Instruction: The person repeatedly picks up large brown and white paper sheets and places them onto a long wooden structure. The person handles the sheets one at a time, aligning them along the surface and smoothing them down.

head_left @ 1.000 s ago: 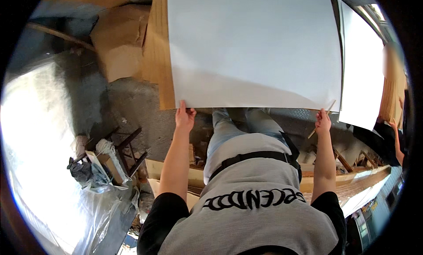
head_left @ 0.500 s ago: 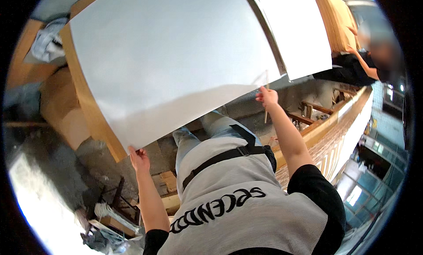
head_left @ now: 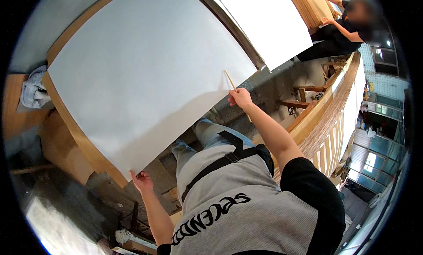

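Observation:
A large white sheet [head_left: 145, 65] covers a wooden board [head_left: 79, 140], whose brown edge shows along its left side. My left hand [head_left: 143, 181] pinches the sheet's near left corner between thumb and fingers. At the sheet's near edge, toward its right end, my right hand [head_left: 240, 97] is closed round a thin wooden stick [head_left: 229, 79]. One end of the stick slants over the sheet; the other pokes out below my hand. Whether my right fingers also grip the sheet's edge is hidden.
A second white sheet [head_left: 269, 26] lies beyond a dark gap. At the far right a person in black [head_left: 337, 39] has both hands by wood panels [head_left: 308, 6]. Long wooden pieces [head_left: 326, 109] run along my right. A crumpled cloth [head_left: 35, 88] lies far left.
My view has turned, so the sheet appears shifted left and rotated. The stick in my right hand now leans over the sheet instead of standing nearly upright. Both hands remain at the near edge.

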A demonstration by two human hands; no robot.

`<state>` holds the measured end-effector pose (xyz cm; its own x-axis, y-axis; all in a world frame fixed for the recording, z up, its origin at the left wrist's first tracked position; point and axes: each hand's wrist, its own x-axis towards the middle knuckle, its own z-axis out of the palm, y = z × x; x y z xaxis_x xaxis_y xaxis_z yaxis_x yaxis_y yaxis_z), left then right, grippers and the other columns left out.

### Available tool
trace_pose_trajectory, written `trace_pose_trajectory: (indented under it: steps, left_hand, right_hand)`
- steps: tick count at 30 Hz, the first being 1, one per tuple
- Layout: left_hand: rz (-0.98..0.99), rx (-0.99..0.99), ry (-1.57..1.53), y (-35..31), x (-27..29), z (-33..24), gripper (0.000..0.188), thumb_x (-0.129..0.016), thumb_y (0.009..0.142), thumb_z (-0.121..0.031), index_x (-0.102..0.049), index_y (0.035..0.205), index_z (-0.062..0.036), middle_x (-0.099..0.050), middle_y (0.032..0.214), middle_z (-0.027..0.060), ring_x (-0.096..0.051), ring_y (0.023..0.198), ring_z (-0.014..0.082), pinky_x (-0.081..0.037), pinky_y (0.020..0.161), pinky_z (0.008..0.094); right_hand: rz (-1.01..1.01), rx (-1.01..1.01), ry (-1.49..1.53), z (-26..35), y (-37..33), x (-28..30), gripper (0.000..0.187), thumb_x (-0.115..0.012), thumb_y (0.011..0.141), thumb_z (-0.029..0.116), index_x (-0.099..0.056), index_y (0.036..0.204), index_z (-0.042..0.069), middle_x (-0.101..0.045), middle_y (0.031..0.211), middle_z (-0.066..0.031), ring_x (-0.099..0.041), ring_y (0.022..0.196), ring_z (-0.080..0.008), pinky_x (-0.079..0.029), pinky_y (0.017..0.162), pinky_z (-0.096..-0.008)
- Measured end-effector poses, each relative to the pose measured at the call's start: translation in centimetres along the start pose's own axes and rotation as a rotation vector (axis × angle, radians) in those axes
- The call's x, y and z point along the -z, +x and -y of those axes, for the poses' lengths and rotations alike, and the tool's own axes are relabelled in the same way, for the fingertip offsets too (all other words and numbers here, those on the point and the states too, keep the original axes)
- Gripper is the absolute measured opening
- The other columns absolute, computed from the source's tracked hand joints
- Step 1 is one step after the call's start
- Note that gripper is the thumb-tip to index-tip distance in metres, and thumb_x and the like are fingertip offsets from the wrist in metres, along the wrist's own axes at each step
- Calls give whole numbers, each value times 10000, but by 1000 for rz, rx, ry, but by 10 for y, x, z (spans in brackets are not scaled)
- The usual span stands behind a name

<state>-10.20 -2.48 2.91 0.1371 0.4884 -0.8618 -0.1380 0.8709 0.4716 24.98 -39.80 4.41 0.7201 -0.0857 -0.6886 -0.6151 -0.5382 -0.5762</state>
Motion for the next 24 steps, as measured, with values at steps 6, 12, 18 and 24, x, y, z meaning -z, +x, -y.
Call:
trace_pose_trajectory:
  steps: [6, 12, 18, 24]
  left_hand:
    - [154, 126, 84, -15, -43, 26, 275, -545, 842, -327, -517, 942, -72, -497, 683, 32, -419, 499, 135, -349, 429, 269]
    - [16, 2, 263, -27, -68, 26, 298, -492, 872, -320, -479, 1025, -65, -481, 712, 38, -360, 463, 138, -307, 414, 287]
    - [13, -178, 333, -72, -88, -9, 295, -505, 860, -323, -483, 1013, -72, -421, 604, 20, -345, 429, 111, -283, 377, 256]
    - [62, -332, 409, -122, -148, -60, 310, -503, 850, -338, -494, 1011, -73, -412, 566, 11, -325, 403, 103, -241, 363, 243]
  right_hand:
    - [70, 44, 91, -15, 11, 1, 249, -537, 831, 236, -569, 790, -7, -586, 642, -55, -538, 493, -111, -430, 418, -243]
    - [189, -60, 315, -13, -1, 9, 211, -565, 826, 288, -543, 784, 82, -573, 677, -7, -489, 489, -54, -267, 363, -184]
    - [349, -112, 552, -2, -15, 12, 277, -584, 805, 345, -538, 779, 74, -573, 646, -21, -478, 454, -61, -275, 357, -170]
    - [427, -103, 679, 15, -15, -5, 406, -556, 810, 391, -539, 631, 28, -560, 531, -84, -449, 378, -86, -312, 341, -197]
